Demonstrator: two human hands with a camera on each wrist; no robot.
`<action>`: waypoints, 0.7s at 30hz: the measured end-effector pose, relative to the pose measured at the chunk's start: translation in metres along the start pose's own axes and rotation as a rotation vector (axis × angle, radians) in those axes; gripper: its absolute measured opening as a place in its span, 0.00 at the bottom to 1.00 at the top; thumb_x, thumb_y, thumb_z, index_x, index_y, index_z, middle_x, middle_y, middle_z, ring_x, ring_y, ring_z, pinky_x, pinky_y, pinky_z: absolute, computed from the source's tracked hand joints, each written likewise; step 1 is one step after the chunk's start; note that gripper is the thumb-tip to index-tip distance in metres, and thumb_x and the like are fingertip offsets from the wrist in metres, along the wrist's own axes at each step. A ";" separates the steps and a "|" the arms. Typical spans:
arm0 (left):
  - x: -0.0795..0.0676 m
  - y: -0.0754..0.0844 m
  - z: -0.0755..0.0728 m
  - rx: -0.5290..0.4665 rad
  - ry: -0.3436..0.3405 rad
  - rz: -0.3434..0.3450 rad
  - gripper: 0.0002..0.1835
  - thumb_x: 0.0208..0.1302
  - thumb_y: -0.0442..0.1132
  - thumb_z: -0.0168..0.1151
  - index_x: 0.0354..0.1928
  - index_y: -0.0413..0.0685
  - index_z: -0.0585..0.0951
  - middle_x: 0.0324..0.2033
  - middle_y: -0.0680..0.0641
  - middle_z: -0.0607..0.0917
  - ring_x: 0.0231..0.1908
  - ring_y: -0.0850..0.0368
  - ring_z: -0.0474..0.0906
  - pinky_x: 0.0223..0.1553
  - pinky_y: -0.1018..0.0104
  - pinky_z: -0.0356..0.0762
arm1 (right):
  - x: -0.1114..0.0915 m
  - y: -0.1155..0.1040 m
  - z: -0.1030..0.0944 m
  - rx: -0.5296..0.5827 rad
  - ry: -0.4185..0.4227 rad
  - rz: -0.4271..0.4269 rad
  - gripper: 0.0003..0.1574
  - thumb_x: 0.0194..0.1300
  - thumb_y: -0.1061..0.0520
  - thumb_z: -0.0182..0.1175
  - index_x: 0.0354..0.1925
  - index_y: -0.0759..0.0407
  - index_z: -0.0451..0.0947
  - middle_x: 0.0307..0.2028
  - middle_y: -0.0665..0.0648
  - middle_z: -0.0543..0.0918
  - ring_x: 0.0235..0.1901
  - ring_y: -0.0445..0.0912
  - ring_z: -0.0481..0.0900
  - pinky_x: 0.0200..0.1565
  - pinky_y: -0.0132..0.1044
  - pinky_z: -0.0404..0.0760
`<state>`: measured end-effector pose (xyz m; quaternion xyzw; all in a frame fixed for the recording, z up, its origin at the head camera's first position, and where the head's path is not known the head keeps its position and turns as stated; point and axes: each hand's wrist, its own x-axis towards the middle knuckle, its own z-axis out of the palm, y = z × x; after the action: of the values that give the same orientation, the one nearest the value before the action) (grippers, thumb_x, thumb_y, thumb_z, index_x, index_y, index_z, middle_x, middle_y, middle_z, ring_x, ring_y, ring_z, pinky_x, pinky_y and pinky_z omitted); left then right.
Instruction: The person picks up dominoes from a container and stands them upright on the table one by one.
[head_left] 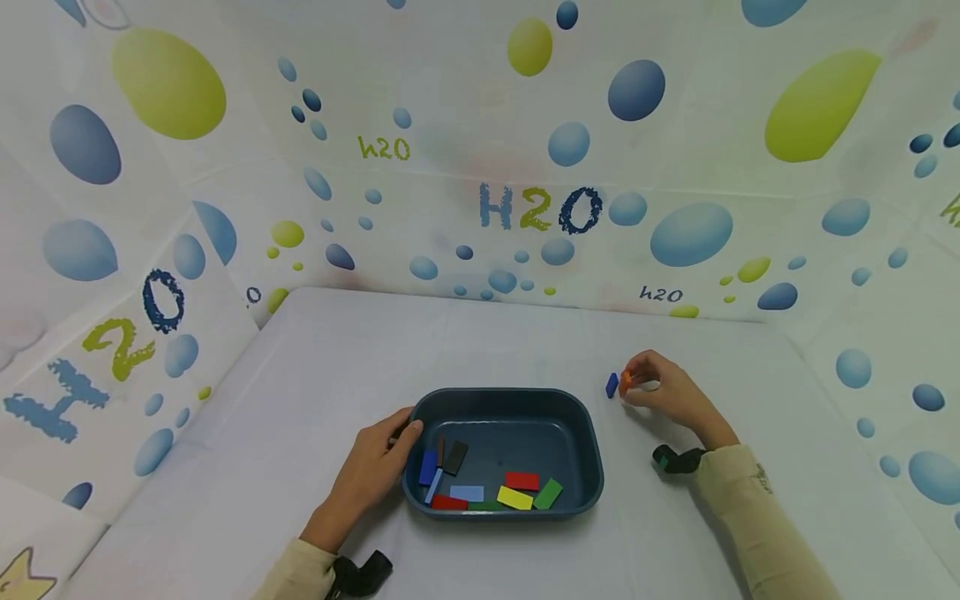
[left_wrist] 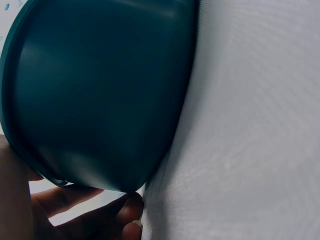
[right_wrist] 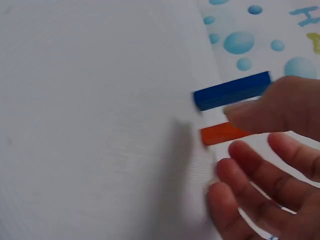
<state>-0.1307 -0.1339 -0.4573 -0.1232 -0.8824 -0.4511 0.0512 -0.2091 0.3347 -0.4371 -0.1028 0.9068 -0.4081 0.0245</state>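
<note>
Head view | right hand (head_left: 672, 395): pinching orange block (head_left: 626, 382), blue block (head_left: 612, 385) just beside | left hand (head_left: 377, 460): gripping tray (head_left: 517, 442) rim

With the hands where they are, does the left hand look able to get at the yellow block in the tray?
Probably yes, but not without letting go: the left hand grips the left edge of the tray. The tray is open on top, and nothing lies over the yellow block.

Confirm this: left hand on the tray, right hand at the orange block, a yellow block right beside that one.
One colour is wrong: beside the orange block is a blue block, not a yellow one, as the right wrist view shows. The rest holds.
</note>
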 end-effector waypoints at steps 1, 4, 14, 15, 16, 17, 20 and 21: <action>0.000 0.000 0.000 -0.001 -0.002 0.001 0.20 0.82 0.48 0.54 0.65 0.49 0.81 0.53 0.48 0.87 0.47 0.55 0.84 0.51 0.47 0.81 | -0.001 -0.002 -0.003 0.000 -0.015 -0.002 0.26 0.63 0.65 0.72 0.55 0.67 0.72 0.51 0.65 0.82 0.53 0.62 0.81 0.56 0.61 0.76; 0.000 0.001 0.000 -0.002 -0.002 0.002 0.19 0.82 0.48 0.54 0.65 0.49 0.82 0.53 0.49 0.87 0.46 0.56 0.84 0.50 0.48 0.82 | -0.004 -0.010 -0.012 0.001 -0.048 -0.002 0.28 0.63 0.65 0.72 0.58 0.67 0.71 0.55 0.67 0.80 0.56 0.63 0.79 0.58 0.63 0.76; 0.000 0.001 -0.001 -0.001 0.001 0.003 0.17 0.82 0.48 0.54 0.62 0.51 0.83 0.44 0.53 0.87 0.39 0.59 0.81 0.44 0.54 0.80 | -0.009 -0.031 -0.026 -0.043 -0.039 -0.048 0.30 0.63 0.70 0.69 0.59 0.67 0.68 0.57 0.70 0.76 0.56 0.63 0.77 0.55 0.60 0.80; 0.000 0.001 -0.001 0.000 0.002 0.003 0.17 0.82 0.48 0.54 0.61 0.51 0.83 0.44 0.53 0.86 0.39 0.59 0.80 0.43 0.54 0.80 | -0.010 -0.033 -0.027 -0.050 -0.035 -0.056 0.30 0.63 0.70 0.69 0.59 0.66 0.69 0.56 0.70 0.77 0.56 0.63 0.77 0.55 0.59 0.80; 0.000 0.001 -0.001 0.000 0.002 0.004 0.16 0.82 0.48 0.54 0.61 0.51 0.83 0.43 0.54 0.86 0.38 0.59 0.80 0.42 0.55 0.80 | -0.010 -0.035 -0.027 -0.055 -0.029 -0.064 0.29 0.62 0.71 0.69 0.59 0.66 0.69 0.56 0.69 0.77 0.55 0.63 0.77 0.55 0.59 0.80; 0.000 0.001 -0.001 -0.001 0.001 0.004 0.16 0.82 0.48 0.54 0.60 0.51 0.83 0.43 0.54 0.86 0.38 0.59 0.80 0.42 0.55 0.80 | -0.011 -0.037 -0.027 -0.061 -0.023 -0.073 0.29 0.63 0.71 0.69 0.58 0.65 0.70 0.55 0.68 0.78 0.55 0.63 0.78 0.55 0.59 0.80; 0.000 0.001 -0.001 -0.002 -0.001 0.005 0.16 0.82 0.48 0.54 0.61 0.51 0.83 0.45 0.53 0.87 0.39 0.59 0.81 0.43 0.54 0.81 | -0.014 -0.043 -0.028 -0.060 -0.007 -0.109 0.27 0.63 0.71 0.69 0.57 0.64 0.72 0.53 0.65 0.79 0.54 0.63 0.78 0.54 0.58 0.81; 0.000 0.000 -0.001 -0.003 -0.002 0.004 0.17 0.82 0.48 0.54 0.61 0.51 0.83 0.46 0.53 0.87 0.40 0.59 0.82 0.44 0.54 0.81 | -0.015 -0.046 -0.029 -0.058 -0.001 -0.123 0.26 0.63 0.71 0.69 0.57 0.64 0.73 0.52 0.63 0.80 0.54 0.63 0.78 0.53 0.57 0.82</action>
<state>-0.1307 -0.1342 -0.4566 -0.1254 -0.8816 -0.4523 0.0509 -0.1903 0.3293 -0.3845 -0.1591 0.9102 -0.3825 -0.0032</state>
